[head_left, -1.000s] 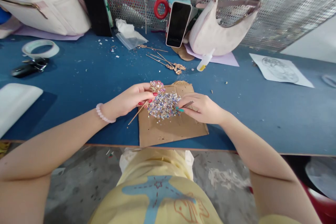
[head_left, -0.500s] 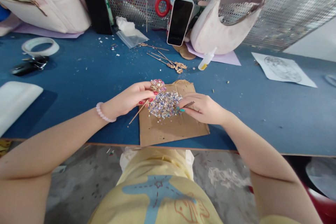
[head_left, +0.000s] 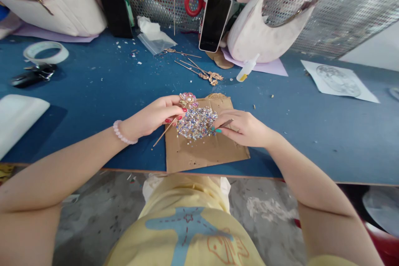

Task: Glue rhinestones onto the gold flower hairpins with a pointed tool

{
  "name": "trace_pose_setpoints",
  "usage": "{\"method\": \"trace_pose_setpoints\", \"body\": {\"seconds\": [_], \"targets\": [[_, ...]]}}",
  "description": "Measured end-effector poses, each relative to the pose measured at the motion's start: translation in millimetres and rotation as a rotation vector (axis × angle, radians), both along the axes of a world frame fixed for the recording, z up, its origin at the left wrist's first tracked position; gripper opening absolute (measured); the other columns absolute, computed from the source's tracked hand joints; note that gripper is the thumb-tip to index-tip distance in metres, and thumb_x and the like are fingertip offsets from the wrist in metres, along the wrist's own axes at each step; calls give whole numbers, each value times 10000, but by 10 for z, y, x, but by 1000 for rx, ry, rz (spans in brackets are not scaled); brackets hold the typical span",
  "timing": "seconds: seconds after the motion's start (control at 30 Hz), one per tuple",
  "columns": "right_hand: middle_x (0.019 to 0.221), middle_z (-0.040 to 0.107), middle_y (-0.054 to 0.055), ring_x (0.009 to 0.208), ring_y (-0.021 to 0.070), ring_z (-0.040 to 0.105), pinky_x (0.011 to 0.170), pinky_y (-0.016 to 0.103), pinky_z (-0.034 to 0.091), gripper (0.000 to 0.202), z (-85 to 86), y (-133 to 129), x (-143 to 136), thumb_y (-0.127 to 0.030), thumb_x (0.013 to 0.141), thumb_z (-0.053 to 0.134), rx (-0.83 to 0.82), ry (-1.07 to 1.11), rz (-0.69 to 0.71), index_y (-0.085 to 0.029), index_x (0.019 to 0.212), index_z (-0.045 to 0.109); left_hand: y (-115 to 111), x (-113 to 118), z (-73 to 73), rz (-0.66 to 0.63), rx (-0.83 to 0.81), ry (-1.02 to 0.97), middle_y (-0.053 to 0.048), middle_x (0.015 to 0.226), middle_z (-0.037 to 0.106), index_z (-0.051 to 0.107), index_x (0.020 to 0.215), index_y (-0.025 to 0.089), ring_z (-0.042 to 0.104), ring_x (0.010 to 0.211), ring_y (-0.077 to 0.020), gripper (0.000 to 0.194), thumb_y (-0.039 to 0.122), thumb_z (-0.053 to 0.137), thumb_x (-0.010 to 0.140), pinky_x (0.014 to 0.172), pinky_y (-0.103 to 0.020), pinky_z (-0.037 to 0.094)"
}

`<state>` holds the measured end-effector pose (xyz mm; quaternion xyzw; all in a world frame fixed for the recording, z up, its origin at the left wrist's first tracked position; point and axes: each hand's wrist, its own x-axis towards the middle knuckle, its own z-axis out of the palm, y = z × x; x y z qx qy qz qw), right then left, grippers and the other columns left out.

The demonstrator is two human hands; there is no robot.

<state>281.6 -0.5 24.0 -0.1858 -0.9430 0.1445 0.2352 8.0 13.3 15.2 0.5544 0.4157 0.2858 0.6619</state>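
Observation:
My left hand (head_left: 153, 115) pinches a gold hairpin (head_left: 187, 100) with a pink flower head, its long stick pointing down and left under my fingers. A heap of small glittering rhinestones (head_left: 195, 123) lies on a brown cardboard sheet (head_left: 205, 151) between both hands. My right hand (head_left: 245, 128) grips a thin picking tool (head_left: 225, 123) whose tip rests at the right edge of the heap.
Several more gold hairpins (head_left: 202, 72) and a small glue bottle (head_left: 246, 69) lie behind the cardboard. A phone (head_left: 215, 23), a pale handbag (head_left: 264, 35) and a white bag (head_left: 52, 4) lean on the mesh wall. Tape roll (head_left: 45, 52) at left, paper sheet (head_left: 338, 80) at right.
Both hands stay almost still over the rhinestones. The view has tilted a little, so everything sits slightly higher in the picture.

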Motion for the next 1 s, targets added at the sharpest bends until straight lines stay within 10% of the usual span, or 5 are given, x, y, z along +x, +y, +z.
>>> {"method": "trace_pose_setpoints", "body": {"seconds": [1.0], "targets": [[861, 718, 53, 830, 160, 696, 741, 312, 593, 165, 5, -28, -7, -130, 989, 475, -63, -5, 3, -198, 941, 616, -21, -1, -23, -83, -38, 51, 3, 660, 579, 627, 695, 158, 449, 539, -72, 101, 161, 579, 784, 516, -214, 334]]}}
